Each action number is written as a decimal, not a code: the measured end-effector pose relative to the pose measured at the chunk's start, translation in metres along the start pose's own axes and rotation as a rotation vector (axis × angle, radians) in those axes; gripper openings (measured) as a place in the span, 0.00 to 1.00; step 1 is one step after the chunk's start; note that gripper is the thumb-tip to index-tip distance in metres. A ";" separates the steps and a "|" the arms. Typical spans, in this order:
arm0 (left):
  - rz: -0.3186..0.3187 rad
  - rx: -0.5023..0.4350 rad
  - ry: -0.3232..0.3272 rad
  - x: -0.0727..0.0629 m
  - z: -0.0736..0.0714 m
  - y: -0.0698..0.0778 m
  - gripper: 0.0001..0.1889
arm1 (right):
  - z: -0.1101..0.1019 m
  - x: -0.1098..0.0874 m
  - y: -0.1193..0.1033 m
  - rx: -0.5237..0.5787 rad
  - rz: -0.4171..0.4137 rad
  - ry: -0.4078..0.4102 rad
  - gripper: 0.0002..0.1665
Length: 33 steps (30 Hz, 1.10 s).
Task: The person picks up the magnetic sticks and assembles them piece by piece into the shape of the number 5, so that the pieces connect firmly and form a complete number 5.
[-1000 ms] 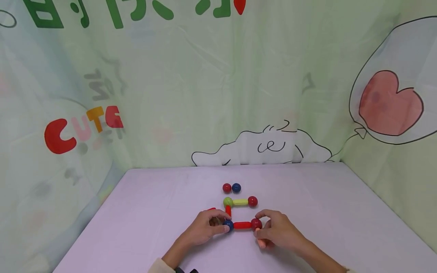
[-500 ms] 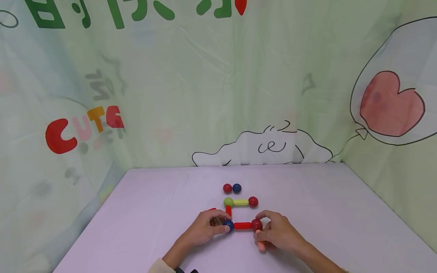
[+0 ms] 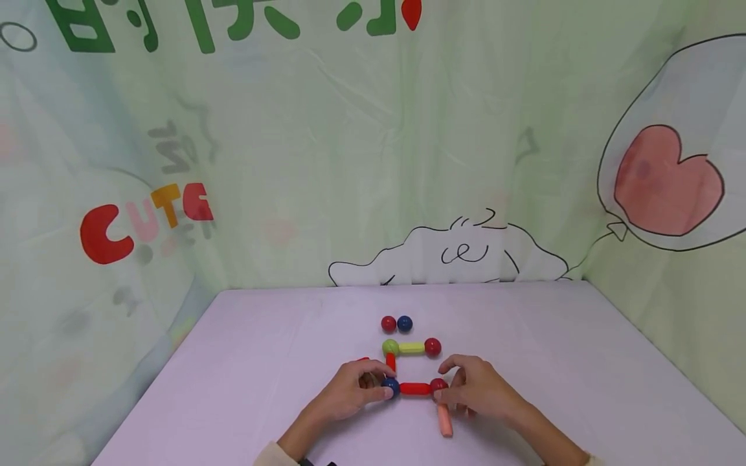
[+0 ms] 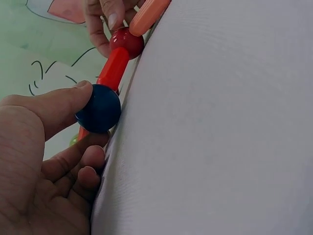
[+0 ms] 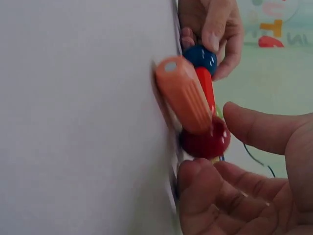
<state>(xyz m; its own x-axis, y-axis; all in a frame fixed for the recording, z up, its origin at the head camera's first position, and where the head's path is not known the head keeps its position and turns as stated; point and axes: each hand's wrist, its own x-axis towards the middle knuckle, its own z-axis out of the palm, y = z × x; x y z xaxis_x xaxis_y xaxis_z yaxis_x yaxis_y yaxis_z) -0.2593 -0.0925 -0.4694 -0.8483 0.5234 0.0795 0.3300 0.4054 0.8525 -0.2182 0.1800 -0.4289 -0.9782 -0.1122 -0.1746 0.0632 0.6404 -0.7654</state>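
Observation:
My left hand [image 3: 357, 387] pinches a blue ball [image 4: 99, 108] between thumb and fingers. From that ball a red magnetic rod [image 3: 415, 388] runs right to a dark red ball [image 5: 206, 141]. An orange rod [image 5: 183, 93], with a silvery disc in its end, sticks out from the dark red ball towards the front. My right hand [image 3: 480, 390] is spread loosely around this ball, thumb and fingertips close by it. A second red rod [image 3: 390, 364] leads back from the blue ball to a green ball [image 3: 390, 347], which a yellow-green rod [image 3: 412, 348] joins to another red ball [image 3: 432, 347].
Behind the joined pieces, a loose red ball [image 3: 388, 323] and a loose blue ball [image 3: 405, 323] sit side by side. A red piece [image 3: 364, 359] shows partly behind the left hand. The pale table [image 3: 280, 343] is backed by a printed curtain [image 3: 361, 142].
My right fingers have come away from the orange rod, which now points forward from the red ball in plain sight. The left hand keeps its hold on the blue ball.

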 end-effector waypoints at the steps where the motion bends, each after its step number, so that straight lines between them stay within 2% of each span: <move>1: -0.004 0.005 -0.004 0.000 0.000 0.000 0.12 | -0.003 0.003 0.002 0.002 -0.024 -0.002 0.27; 6: -0.028 0.020 -0.046 0.000 -0.004 0.003 0.13 | -0.014 0.017 0.017 0.031 -0.153 -0.003 0.30; 10: -0.082 0.036 -0.082 0.000 -0.012 0.013 0.19 | -0.015 0.026 0.023 0.012 -0.218 0.029 0.40; 15: -0.097 0.152 -0.074 0.007 -0.028 0.030 0.22 | -0.013 0.032 0.022 -0.046 -0.282 0.052 0.48; 19: -0.064 0.264 -0.030 0.020 -0.043 0.042 0.21 | -0.013 0.036 0.022 -0.040 -0.290 0.004 0.50; 23: -0.058 0.389 0.017 0.039 -0.049 0.049 0.21 | -0.013 0.037 0.023 -0.035 -0.252 -0.052 0.52; 28: -0.068 0.539 0.066 0.062 -0.047 0.046 0.22 | -0.013 0.038 0.023 -0.024 -0.256 -0.082 0.51; 33: -0.063 0.603 0.073 0.084 -0.039 0.038 0.23 | -0.012 0.037 0.024 -0.003 -0.273 -0.079 0.50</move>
<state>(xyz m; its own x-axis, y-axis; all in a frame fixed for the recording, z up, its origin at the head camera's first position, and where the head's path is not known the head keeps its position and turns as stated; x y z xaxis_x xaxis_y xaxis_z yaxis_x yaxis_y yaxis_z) -0.3340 -0.0622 -0.4099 -0.8932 0.4402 0.0918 0.4361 0.7982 0.4156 -0.2549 0.2003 -0.4461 -0.9405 -0.3396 -0.0103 -0.2010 0.5805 -0.7890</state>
